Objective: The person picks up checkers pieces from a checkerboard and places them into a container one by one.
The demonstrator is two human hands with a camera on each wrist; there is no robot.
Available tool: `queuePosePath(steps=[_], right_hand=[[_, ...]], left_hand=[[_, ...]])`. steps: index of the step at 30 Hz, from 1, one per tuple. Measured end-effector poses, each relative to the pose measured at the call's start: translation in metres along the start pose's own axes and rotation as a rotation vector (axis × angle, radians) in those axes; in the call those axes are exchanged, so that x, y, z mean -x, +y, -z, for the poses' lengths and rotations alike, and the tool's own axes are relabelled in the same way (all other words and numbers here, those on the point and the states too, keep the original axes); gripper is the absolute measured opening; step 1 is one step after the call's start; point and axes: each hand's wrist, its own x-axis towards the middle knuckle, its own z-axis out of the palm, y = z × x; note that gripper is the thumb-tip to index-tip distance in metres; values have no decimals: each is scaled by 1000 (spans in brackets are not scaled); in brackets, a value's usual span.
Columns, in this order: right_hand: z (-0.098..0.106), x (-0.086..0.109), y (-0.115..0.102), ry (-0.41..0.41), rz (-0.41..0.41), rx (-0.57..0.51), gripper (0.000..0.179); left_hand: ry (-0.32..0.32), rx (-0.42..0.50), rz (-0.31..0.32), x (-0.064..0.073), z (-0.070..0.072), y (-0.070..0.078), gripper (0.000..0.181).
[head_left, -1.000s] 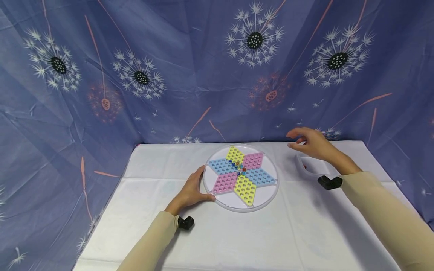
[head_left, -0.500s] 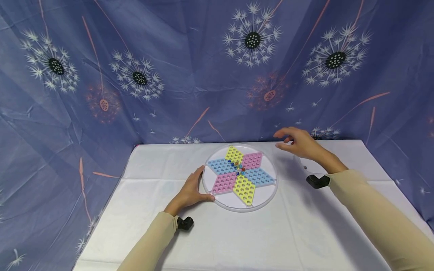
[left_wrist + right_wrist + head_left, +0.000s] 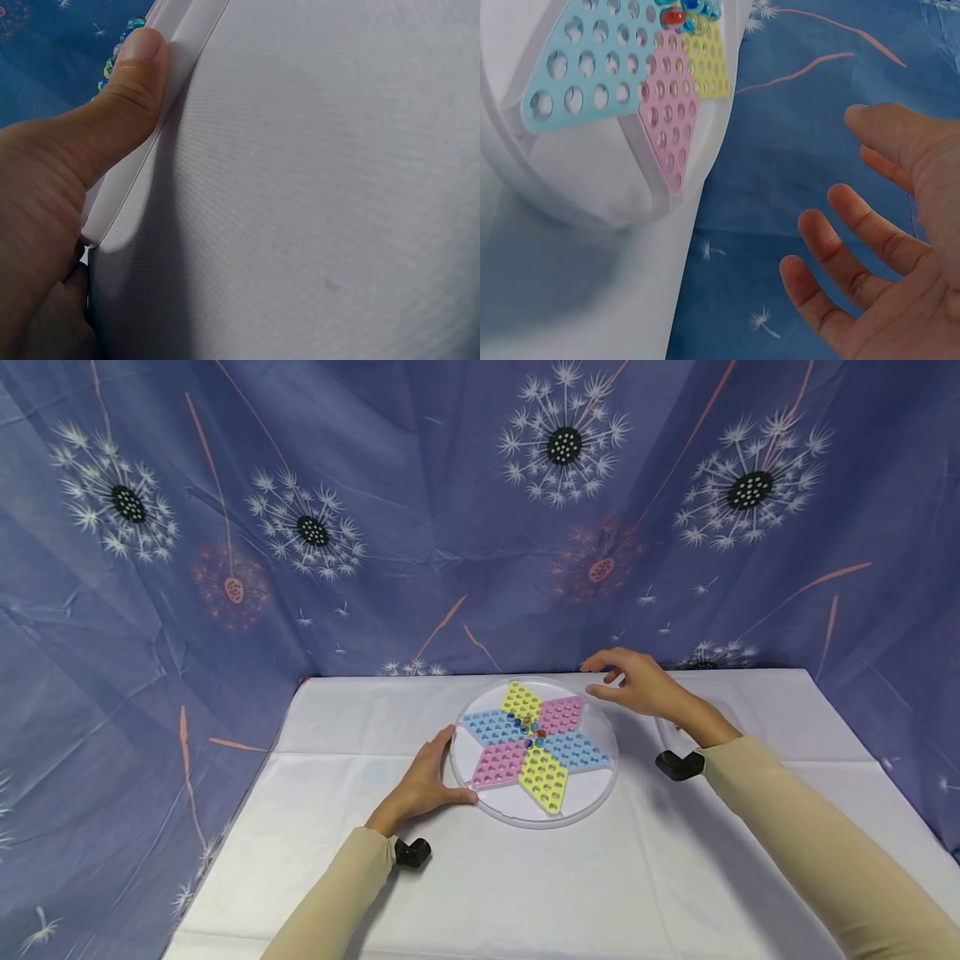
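Note:
A round white Chinese checkers board [image 3: 588, 797] lies on the table, its star in yellow, pink and blue. Several glass marbles [image 3: 542, 734] sit clustered at the star's centre. My left hand [image 3: 420, 783] holds the board's left rim, the thumb lying along the edge in the left wrist view and the fingers spread round the side. Above the table at the board's upper right hovers my right hand [image 3: 637, 685], apart from the board. Its thumb and fingers are loosely bent, and nothing shows between them in the right wrist view [image 3: 877, 232].
A clear plastic container [image 3: 671, 731] with something small and red in it stands right of the board, mostly hidden behind my right forearm. White cloth [image 3: 570, 893] covers the table. Behind its back edge hangs a blue dandelion-print curtain [image 3: 420, 510].
My right hand has moved left, from over the clear container towards the board's upper right edge. The left hand stays at the rim, and the board has not moved.

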Motion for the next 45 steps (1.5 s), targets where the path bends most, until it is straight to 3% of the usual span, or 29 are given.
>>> queuePosePath(steps=[25,34,41,45], right_hand=[[-30,-15,-21,-71,27,-61,36],[-57,-21,-21,-98,44,-78,33],[-80,-18,-21,-99,-6,-102,33],[-90,-16,-19,-99,7,-116,31]], left_hand=[[13,-12,-13,-1,-1,-4,127],[16,-8,-23,-1,-1,-4,127],[10,-11,-29,-2,0,-3,127],[8,-4,-28,-2,0,-2,127]])
